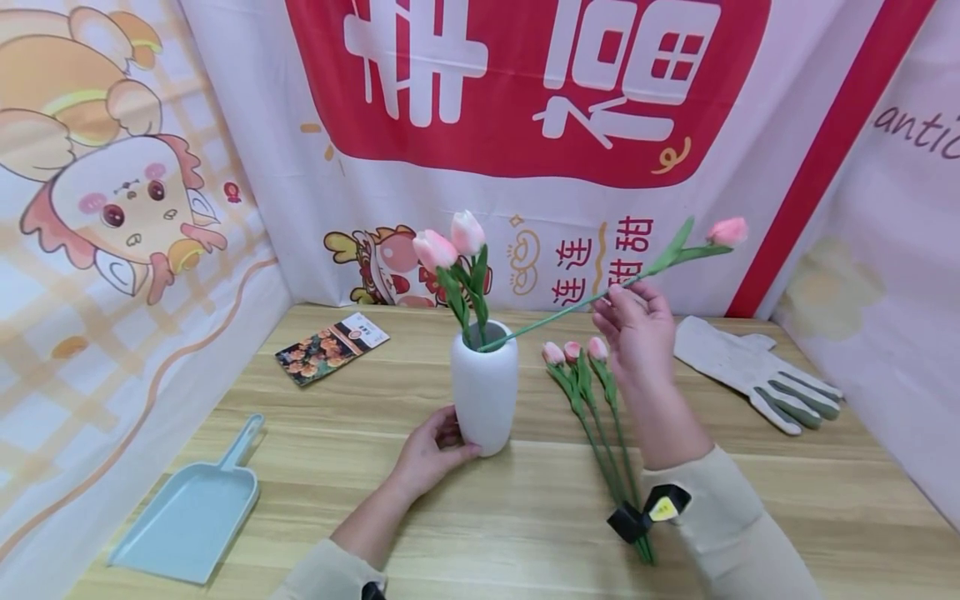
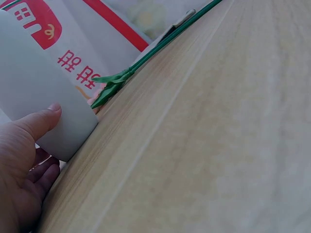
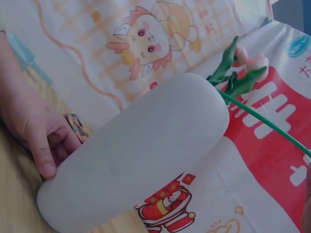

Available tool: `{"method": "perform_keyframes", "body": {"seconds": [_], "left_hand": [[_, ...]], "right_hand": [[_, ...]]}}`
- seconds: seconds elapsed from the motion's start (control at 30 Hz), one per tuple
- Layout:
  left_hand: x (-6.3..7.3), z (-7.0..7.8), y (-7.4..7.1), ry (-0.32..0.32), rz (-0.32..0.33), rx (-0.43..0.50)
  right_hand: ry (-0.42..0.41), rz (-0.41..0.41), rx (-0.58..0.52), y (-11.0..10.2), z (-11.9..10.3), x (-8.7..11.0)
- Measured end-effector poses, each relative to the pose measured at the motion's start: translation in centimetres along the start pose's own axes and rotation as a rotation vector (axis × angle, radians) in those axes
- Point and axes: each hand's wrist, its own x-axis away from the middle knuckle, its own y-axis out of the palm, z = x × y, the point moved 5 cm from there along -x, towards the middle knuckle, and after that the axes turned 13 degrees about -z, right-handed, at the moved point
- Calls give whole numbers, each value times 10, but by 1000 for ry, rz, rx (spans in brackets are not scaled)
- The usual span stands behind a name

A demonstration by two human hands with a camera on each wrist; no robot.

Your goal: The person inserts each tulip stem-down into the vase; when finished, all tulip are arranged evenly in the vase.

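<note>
A white vase (image 1: 486, 400) stands upright on the wooden table, with two pink tulips (image 1: 435, 250) leaning left in its mouth. My left hand (image 1: 431, 458) holds the vase low down, its thumb (image 2: 46, 121) across the front and its fingers around the far side. Up to the right, my right hand (image 1: 641, 333) pinches the green stem of another pink tulip (image 1: 671, 255). That tulip slants steeply sideways, its stem's lower end inside the vase mouth and its bloom out to the right. In the right wrist view, the stem (image 3: 267, 121) crosses the vase's rim.
Three more pink tulips (image 1: 583, 392) lie on the table right of the vase, beside the right forearm. Grey-white gloves (image 1: 750, 367) rest at the far right. A flower-picture packet (image 1: 330, 348) lies back left, and a light blue dustpan (image 1: 191, 517) lies front left.
</note>
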Motion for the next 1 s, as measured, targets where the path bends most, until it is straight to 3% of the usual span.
{"method": "perform_keyframes", "body": {"seconds": [0.6,1.0], "left_hand": [[-1,-1,-1,18,-22,-2],[-1,-2,-1,7,-32,-16]], "right_hand": [[-188,-215,343,44,7,10],[-143,-362,671,62,31,17]]}}
